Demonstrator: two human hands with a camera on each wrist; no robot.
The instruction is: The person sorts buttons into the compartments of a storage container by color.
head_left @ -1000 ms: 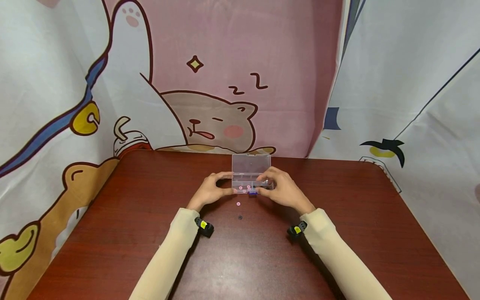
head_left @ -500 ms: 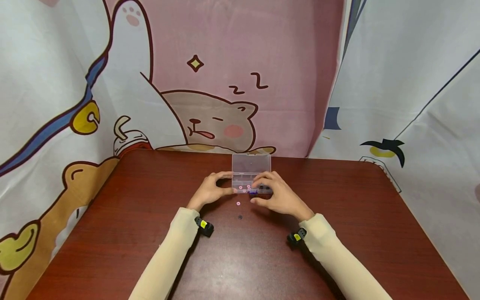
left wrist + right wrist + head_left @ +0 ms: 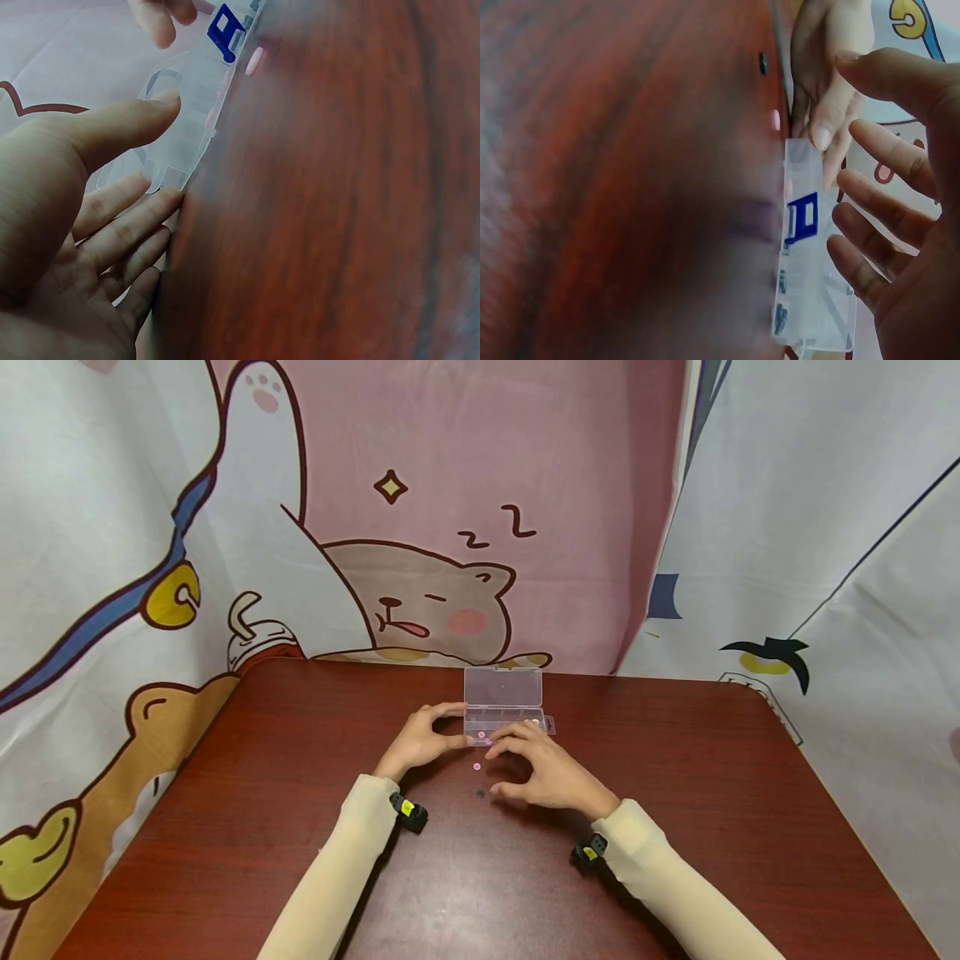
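A clear plastic compartment box [image 3: 502,688] stands with its lid raised near the table's back edge. My left hand [image 3: 420,740] grips its left end, thumb at the front corner and fingers behind. The blue latch [image 3: 804,219] shows on the box's front in both wrist views. Several small pink discs [image 3: 482,735] and dark pieces [image 3: 781,319] lie inside. My right hand [image 3: 551,768] hovers over the box's front, fingers spread and loosely bent, holding nothing visible. A pink disc [image 3: 477,767] and a dark disc [image 3: 481,793] lie on the table by its fingertips.
The brown wooden table [image 3: 480,893] carries the box. Behind it hangs a cartoon-printed cloth [image 3: 577,527], close to the back edge. Each wrist has a small black camera, such as the left camera [image 3: 409,815].
My right hand has left the box's right end and moved left and nearer, toward the two loose discs, its fingers spreading. My left hand and the box stay in place.
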